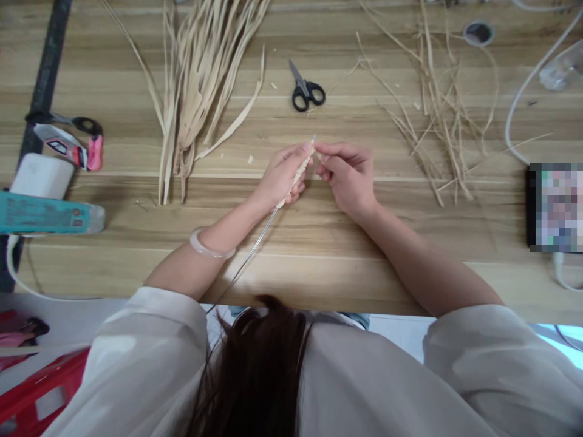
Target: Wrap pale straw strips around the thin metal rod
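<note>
My left hand (pixel 283 176) is closed around a thin metal rod (pixel 255 247) wrapped in pale braided straw (pixel 298 174). The rod slants from its tip beyond my fingers down past the table's front edge. At the tip, my right hand (pixel 348 176) pinches with thumb and forefinger against the upper end of the braid. What sits between those fingertips is too small to make out. Scissors with black handles (pixel 308 94) lie just beyond both hands, blades pointing away.
A bundle of dried straw strips (pixel 200 85) lies at the back left, thinner loose strands (pixel 437 109) at the back right. On the left are a teal tube (pixel 45 212), a white charger (pixel 43 175) and a pink-handled cutter (pixel 95 152). A phone (pixel 555 206) with a cable lies far right.
</note>
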{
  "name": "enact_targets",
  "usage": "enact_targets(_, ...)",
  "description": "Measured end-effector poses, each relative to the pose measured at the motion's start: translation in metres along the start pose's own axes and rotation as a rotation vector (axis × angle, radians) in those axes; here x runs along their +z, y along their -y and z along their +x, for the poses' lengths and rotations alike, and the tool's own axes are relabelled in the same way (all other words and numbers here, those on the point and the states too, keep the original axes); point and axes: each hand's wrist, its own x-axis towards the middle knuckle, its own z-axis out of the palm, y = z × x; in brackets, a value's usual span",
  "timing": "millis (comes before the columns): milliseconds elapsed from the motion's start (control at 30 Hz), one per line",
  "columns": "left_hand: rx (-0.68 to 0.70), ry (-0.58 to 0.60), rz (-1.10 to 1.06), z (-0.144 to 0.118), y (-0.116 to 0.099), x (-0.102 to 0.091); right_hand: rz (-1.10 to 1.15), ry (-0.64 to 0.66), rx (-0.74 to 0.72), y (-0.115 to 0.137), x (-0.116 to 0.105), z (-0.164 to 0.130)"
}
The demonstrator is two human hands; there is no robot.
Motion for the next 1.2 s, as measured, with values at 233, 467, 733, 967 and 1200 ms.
enact_targets(233,-0.062,0.043,0.002,-0.0003,-0.0061,-0.0007,-0.064,-0.020,-0.011,0.0031,0.0009,0.0008)
enact_targets(467,-0.019,0.038,-0.016,0.0002,-0.0022,-0.0010,-0.012,0.039,0.073,0.0021,-0.0024,0.0045)
enact_targets(733,-0.025,-0.014,0.065,0.0026,0.0017,-0.0028,0.029,0.051,0.099,0.0066,-0.0013,0.0051)
enact_targets(967,-0.041,0.005,0.038,0.0025,0.0021,-0.0031,0.019,0.068,0.113,0.0070,-0.0024,0.0067)
enact_targets(1200,-0.032,0.013,0.068,0.0021,0.0025,-0.0031,0.038,0.099,0.098,0.0059,-0.0030,0.0065)
